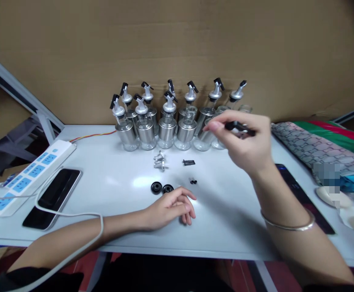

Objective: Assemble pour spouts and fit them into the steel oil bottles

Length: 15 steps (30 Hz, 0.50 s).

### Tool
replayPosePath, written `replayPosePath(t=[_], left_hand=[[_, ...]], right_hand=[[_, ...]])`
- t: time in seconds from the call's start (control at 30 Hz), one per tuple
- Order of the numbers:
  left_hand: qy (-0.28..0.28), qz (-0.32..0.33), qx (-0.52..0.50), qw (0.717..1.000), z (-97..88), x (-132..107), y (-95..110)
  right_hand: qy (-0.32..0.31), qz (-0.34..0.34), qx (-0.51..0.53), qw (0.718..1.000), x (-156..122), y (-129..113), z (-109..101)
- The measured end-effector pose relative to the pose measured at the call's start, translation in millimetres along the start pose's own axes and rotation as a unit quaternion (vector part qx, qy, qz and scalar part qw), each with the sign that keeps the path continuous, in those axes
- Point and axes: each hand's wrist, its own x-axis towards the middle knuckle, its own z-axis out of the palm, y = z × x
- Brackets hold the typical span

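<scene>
My right hand is raised over the table's right half, in front of the rightmost bottles, with its fingers curled around a black-and-silver pourer spout. Part of that spout is hidden by the fingers. My left hand rests on the tabletop, fingers loosely apart and holding nothing. Just behind it lie two round black stoppers, one partly covered by the hand. Farther back are silver spout bodies, thin black levers and tiny black pieces.
Two rows of glass bottles with steel sleeves stand along the cardboard wall, most topped with spouts. On the left are a power strip, a phone and a white cable. A dark tablet and patterned fabric lie right.
</scene>
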Motion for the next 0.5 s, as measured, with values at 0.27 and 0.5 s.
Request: replayPosePath(t=[0.27,0.5], left_hand=[[0.033,0.041,-0.011,0.999,0.1,-0.4,-3.4],[0.042,0.032,-0.008,0.999,-0.3,-0.1,-0.2]], right_hand=[[-0.411,0.172,0.223,0.867,-56.3,11.3,36.6],[-0.249,0.049,0.15,0.956,-72.5,25.9,47.0]])
